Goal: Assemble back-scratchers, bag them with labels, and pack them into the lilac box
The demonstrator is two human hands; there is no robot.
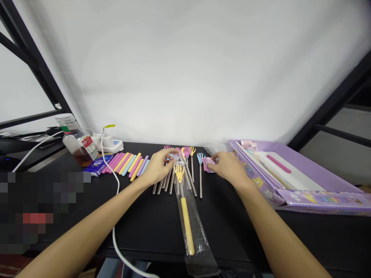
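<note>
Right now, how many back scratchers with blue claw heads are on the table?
1: a steel-rod back scratcher lying to the right of the others, beside the right hand. More could be hidden under the left hand.

On the surface (150, 231), metal back scratchers (168, 181) lie at centre, with grips (126, 164) to their left, a bottle (78, 144) at upper left, a tray (319, 170) at right, and a bagged scratcher (188, 227) in front.

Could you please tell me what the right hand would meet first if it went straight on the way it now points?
The right hand would likely meet the small pink packet first, though depth is unclear.
</note>
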